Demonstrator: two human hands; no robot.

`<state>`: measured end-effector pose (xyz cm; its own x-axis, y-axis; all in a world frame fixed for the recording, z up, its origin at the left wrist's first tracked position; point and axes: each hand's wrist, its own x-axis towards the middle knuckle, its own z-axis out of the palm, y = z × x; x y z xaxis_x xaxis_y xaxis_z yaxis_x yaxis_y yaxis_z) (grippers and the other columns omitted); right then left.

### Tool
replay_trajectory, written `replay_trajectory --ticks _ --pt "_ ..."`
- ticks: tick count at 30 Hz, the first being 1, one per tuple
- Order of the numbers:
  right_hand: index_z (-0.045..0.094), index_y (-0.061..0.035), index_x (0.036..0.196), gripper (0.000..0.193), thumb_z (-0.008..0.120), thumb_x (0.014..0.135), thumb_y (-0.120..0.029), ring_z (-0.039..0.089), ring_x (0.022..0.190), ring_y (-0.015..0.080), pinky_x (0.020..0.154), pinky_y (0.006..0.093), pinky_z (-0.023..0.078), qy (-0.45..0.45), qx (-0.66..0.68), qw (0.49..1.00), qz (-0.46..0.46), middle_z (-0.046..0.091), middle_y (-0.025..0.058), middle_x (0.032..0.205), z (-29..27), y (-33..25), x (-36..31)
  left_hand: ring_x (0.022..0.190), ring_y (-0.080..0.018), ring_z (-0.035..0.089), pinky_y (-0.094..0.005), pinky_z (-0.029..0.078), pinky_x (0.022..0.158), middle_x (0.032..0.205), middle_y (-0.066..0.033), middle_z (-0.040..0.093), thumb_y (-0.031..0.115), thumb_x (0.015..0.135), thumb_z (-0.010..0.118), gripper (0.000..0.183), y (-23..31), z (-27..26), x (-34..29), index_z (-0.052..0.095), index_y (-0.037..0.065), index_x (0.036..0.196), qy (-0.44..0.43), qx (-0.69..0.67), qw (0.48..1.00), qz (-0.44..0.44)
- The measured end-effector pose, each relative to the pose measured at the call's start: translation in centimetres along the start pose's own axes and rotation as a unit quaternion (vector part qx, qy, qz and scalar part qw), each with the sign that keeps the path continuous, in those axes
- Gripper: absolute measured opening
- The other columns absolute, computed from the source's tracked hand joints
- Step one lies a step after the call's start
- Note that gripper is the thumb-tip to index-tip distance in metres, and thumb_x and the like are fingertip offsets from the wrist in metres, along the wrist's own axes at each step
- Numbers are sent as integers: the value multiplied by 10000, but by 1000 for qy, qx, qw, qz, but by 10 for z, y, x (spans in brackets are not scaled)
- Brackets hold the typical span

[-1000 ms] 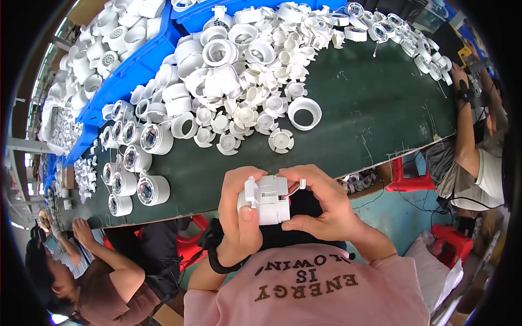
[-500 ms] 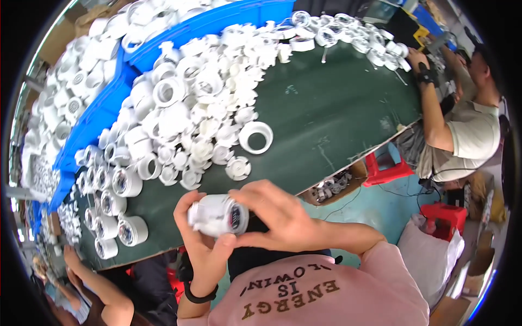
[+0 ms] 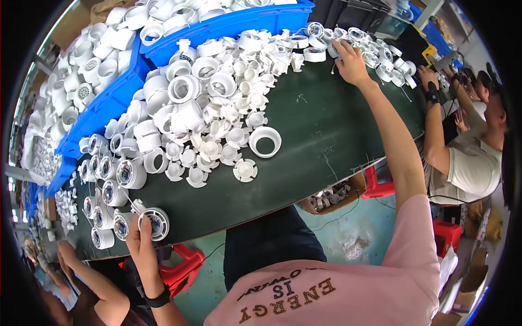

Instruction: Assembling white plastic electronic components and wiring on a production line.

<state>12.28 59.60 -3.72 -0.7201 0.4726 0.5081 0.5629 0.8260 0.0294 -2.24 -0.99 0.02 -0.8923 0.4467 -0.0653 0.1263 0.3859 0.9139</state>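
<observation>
Grasping a white round housing (image 3: 159,224) between thumb and fingers, the person's left hand (image 3: 142,248) was above the near edge of a green table (image 3: 310,168), with similar housings (image 3: 103,218) clustered just left of and beyond that grip. Far to the grip's right and beyond it, the right hand (image 3: 351,64) was at a heap of small round parts (image 3: 385,71); whether it grasped one could not be told. White bladed wheels (image 3: 246,170) lay between the hands.

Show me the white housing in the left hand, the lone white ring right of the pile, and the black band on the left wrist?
White housing (image 3: 157,224): head view, on its round face.
White ring (image 3: 265,131): head view, on its rim's far side.
Black band (image 3: 158,298): head view, on its middle.
</observation>
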Motion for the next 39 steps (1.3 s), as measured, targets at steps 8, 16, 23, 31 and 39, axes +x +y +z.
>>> replay_trajectory --ticks 8,16,23,31,39 --pt "502 -49 1214 429 636 858 -246 539 1069 375 898 420 444 21 117 993 16 534 203 1170 -17 -40 -25 695 -70 432 -234 355 609 760 10 540 293 968 529 363 -27 -19 30 624 -56 1000 183 141 966 118" --pt "471 -13 1263 366 504 956 -211 551 962 144 856 282 436 -117 475 870 66 599 91 1057 -65 -115 -81 706 -112 467 -240 361 593 847 -48 562 225 909 620 276 -24 -19 56 598 -28 1018 283 231 917 163" --pt "503 -53 1285 392 566 910 -146 518 1074 234 924 324 406 -161 467 857 -148 546 120 1182 -91 -202 -62 792 -185 517 -269 407 636 1007 -123 560 -57 781 590 263 17 71 -3 556 -1 1035 122 79 948 284" --pt "512 -38 1275 380 518 911 -144 513 1113 281 980 349 375 -67 344 932 -93 541 146 1191 -72 -134 -86 752 -83 485 -215 400 671 997 -60 543 -75 853 527 183 -1 91 -5 559 -12 1022 59 -18 976 208" --pt "498 -25 1300 400 410 981 -251 493 1102 170 971 289 358 -34 429 900 65 537 91 1204 -67 -121 -100 679 -150 471 -261 373 592 898 -92 590 -64 793 574 171 -1 92 -7 580 0 951 68 13 973 218"
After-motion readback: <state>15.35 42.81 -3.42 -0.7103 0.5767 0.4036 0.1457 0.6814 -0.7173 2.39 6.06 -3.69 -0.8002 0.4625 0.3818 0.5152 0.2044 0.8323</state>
